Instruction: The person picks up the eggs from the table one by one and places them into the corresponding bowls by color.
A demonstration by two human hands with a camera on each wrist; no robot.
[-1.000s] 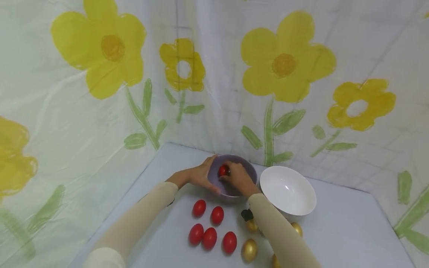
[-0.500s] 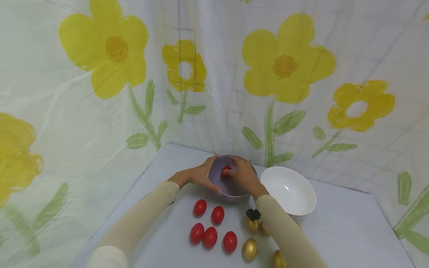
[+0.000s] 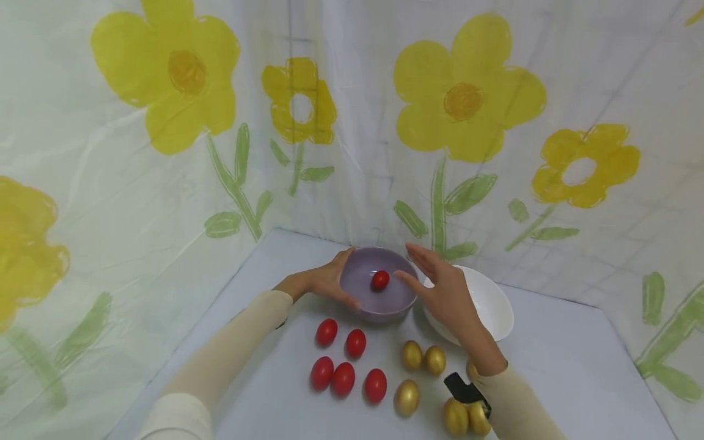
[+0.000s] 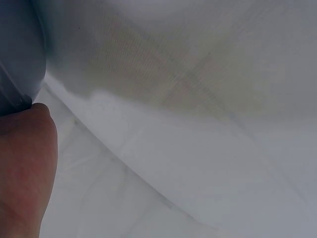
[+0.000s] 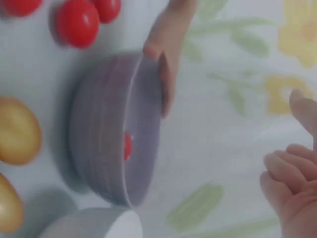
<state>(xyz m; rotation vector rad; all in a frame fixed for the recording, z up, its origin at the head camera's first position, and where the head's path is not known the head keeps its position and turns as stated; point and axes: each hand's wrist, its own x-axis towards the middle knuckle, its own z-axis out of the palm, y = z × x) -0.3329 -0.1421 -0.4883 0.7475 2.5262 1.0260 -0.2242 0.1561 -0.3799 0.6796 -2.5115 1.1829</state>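
Purple bowl (image 3: 385, 316) is sitting on the pale table (image 3: 264, 366), at the far side by the flowered sheet (image 3: 357, 201), its round mouth facing up. One red egg (image 3: 380, 280) is lying on the bowl's inside, around the middle; its long axis is leaning slightly, lower left to upper right in the head view. Which end is the narrower, cannot tell.

Left hand (image 3: 327, 281) is gripping the bowl's left side, thumb at the near wall, fingers reaching round toward the far rim. Right hand (image 3: 448, 296) is hovering over the bowl's right rim, fingers fairly straight, thumb spread well apart from them, holding nothing.

White bowl (image 3: 489, 305) is standing just right of the purple one, mouth up, partly covered by the right hand. Five more red eggs (image 3: 376, 385) are lying nearer the person, long axes running roughly near to far, some tilting a bit rightward at the far end. Golden eggs (image 3: 407, 398) are lying to their right, some partly hiding behind the right arm and its dark strap (image 3: 464, 391).
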